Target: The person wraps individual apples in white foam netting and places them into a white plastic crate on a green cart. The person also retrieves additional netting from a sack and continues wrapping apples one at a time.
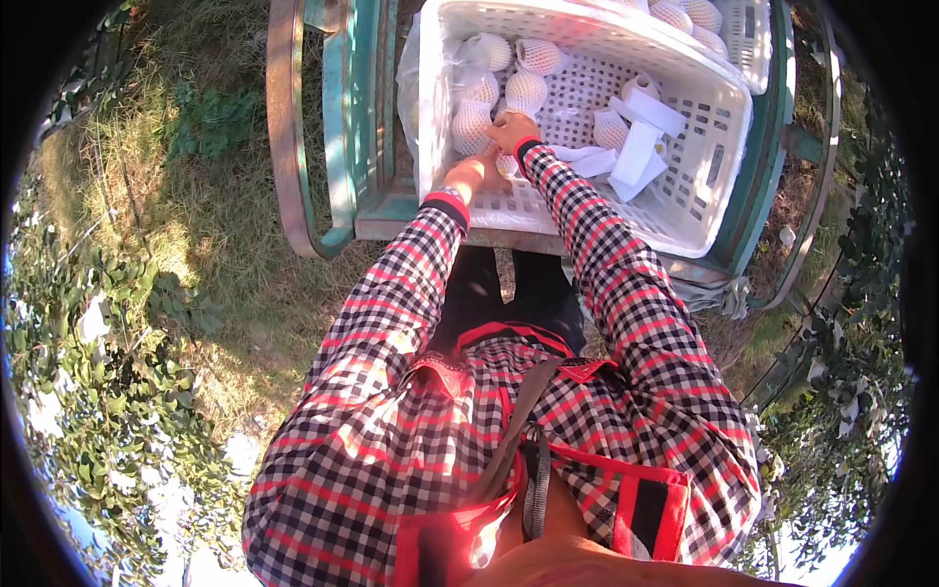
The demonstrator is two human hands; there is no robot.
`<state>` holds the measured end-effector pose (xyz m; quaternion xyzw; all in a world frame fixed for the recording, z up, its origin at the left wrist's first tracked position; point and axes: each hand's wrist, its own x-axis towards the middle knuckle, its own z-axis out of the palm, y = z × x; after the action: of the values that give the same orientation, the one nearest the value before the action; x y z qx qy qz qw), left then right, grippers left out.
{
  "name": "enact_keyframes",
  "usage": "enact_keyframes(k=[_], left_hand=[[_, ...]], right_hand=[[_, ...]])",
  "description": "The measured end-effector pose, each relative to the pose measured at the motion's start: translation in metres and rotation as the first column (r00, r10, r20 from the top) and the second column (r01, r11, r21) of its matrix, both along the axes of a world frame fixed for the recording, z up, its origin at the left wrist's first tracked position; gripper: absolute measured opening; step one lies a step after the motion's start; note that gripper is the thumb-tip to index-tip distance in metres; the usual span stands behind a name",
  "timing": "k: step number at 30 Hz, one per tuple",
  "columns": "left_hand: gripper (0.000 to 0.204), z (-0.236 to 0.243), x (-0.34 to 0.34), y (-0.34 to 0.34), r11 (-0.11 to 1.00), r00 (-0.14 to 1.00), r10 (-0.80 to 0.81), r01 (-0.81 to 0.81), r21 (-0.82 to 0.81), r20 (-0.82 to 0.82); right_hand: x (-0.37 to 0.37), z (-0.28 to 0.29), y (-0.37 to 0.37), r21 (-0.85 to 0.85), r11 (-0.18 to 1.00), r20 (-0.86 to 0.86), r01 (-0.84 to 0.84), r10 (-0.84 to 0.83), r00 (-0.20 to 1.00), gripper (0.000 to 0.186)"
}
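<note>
Both my hands reach into a white plastic crate (pixel 706 176), close together near its left front. My left hand (pixel 473 176) curls around a round fruit in a white foam net (pixel 507 164), which shows only in part. Just above it, my right hand (pixel 514 131) has its fingers bent together; what is in them, if anything, is hidden. Several round fruits in foam nets (pixel 526 92) lie beside and beyond my hands, along the crate's left side. To the right of my right wrist, flattened white foam net sleeves (pixel 638 149) lie in a loose pile, beside another netted fruit (pixel 609 129).
The crate rests in a green metal cart frame (pixel 340 117) with rusty curved rails (pixel 286 127). Clear plastic film (pixel 409 98) hangs over the crate's left wall. Behind stands a second white crate (pixel 755 44) with netted fruits. Grass (pixel 220 186) and leafy branches (pixel 117 382) surround the cart.
</note>
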<state>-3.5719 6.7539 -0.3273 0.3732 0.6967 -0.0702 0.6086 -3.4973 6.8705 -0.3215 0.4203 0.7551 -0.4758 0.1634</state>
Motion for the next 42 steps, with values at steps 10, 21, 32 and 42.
enact_keyframes(k=[10,21,32,42], left_hand=[[0.054,0.02,-0.007,0.023,0.995,0.968,0.094,-0.088,0.035,-0.233],[0.05,0.115,0.004,0.037,0.926,0.936,0.248,-0.153,0.345,-0.251],[0.039,0.172,0.059,0.06,0.486,0.94,0.268,-0.32,0.813,0.21],[0.024,0.211,0.063,0.02,0.493,0.954,0.289,-0.217,0.843,0.077]], right_hand=[[-0.012,-0.025,0.003,-0.005,0.958,0.077,-0.287,0.287,0.955,0.043],[0.158,0.081,0.092,0.558,0.782,0.495,0.277,-0.581,0.646,0.063],[0.195,0.157,0.034,0.016,0.97,-0.391,0.241,-0.216,0.895,0.028],[0.179,0.173,-0.012,0.214,0.914,-0.527,0.345,-0.189,0.828,0.023]])
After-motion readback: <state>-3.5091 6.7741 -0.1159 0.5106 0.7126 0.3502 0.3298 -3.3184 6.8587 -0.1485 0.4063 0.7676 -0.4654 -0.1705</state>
